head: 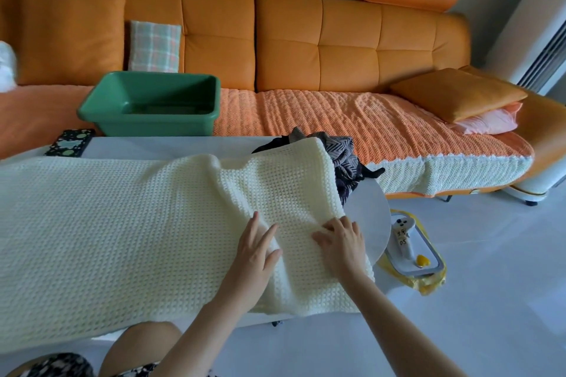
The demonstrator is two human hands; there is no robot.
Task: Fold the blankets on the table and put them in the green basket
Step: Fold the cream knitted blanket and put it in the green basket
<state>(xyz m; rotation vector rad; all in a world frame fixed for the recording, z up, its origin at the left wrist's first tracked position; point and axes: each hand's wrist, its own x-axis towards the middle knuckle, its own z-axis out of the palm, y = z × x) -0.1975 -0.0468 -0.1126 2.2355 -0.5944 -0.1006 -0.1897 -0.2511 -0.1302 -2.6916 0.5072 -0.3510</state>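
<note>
While the cream blanket (122, 223) lies spread on the bench (370, 223), I set the fold.
Left hand (255, 257) presses flat, pinning the weave; right hand (341, 243) curls into the fabric, likely to lift it. Green basket (159, 127) sits on the sofa (306, 40) beyond.
</note>
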